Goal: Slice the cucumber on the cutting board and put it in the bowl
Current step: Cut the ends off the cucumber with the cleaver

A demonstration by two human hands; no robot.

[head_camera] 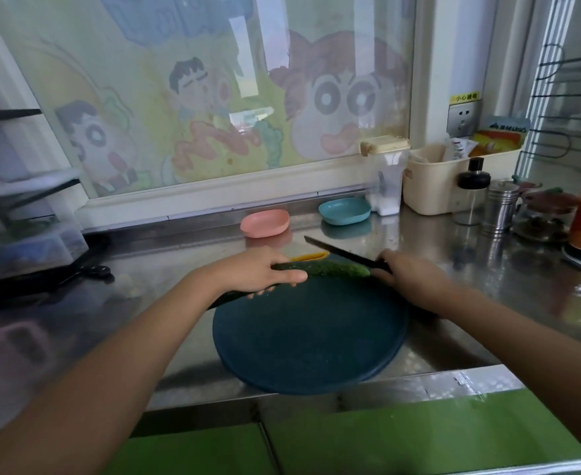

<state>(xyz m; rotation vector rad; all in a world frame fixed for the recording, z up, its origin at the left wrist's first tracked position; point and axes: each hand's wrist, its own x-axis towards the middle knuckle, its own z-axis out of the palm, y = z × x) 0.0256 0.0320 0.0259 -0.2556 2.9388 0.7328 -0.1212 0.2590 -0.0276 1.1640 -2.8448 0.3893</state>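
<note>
the long dark green cucumber (pixel 330 268) lies across the far edge of the round dark blue cutting board (pixel 309 337). the left hand (pixel 261 270) curls round its left part. the right hand (pixel 402 272) grips a black knife (pixel 337 250) above the board's far edge. the cucumber is probably firm, light and prone to rolling, so pin it close to the cut.

cucumber (pixel 330 269): dark green, whole, lying crosswise on board's far edge | board (pixel 309 337): round, dark blue, flat | knife (pixel 337 250): black blade, slanted by cucumber's right end | pink bowl (pixel 265 223), blue bowl (pixel 344 210): shallow, upright, beyond board, apart
</note>
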